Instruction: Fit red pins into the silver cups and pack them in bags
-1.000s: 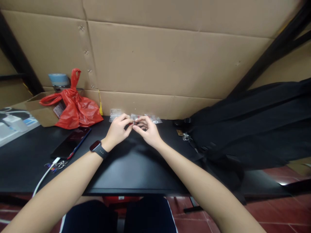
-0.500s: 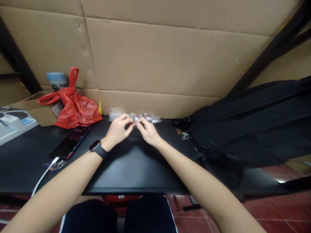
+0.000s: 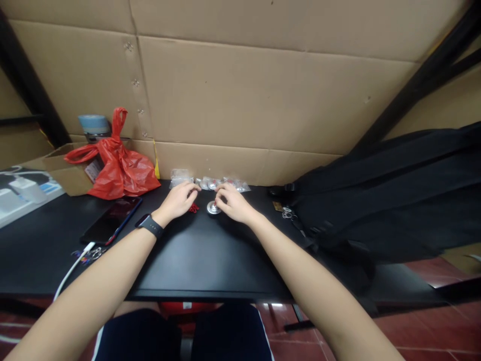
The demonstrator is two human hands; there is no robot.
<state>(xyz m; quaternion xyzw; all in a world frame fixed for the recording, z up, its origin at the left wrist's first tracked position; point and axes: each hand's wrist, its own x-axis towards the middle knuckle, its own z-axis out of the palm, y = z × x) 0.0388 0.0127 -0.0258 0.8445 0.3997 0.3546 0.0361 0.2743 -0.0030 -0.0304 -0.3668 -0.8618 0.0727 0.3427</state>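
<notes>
A round silver metal disc (image 3: 212, 208) with raised rings sits on the black table, a small red spot near its upper right edge. My right hand (image 3: 233, 202) is beside it, thumb and forefinger apart, fingertips at the disc's right edge; whether they touch it I cannot tell. My left hand (image 3: 179, 197), wearing a dark watch (image 3: 149, 225), hovers to the left with loosely bent fingers and nothing visible in them. Below its fingertips lies a small tangled red cord (image 3: 193, 207). Behind both hands are several small clear plastic bags (image 3: 236, 185), some with silver and red pieces inside.
On the left stand a red plastic bag (image 3: 122, 173), a cardboard box (image 3: 67, 175) and a blue-lidded container (image 3: 93, 123). A phone (image 3: 112, 220) charges beside keys (image 3: 93, 254). A black backpack (image 3: 387, 195) fills the right. Cardboard (image 3: 240, 100) walls the back.
My hands were close together, pinching at something small with red on it. They have moved apart, and the silver disc and red cord now show on the table.
</notes>
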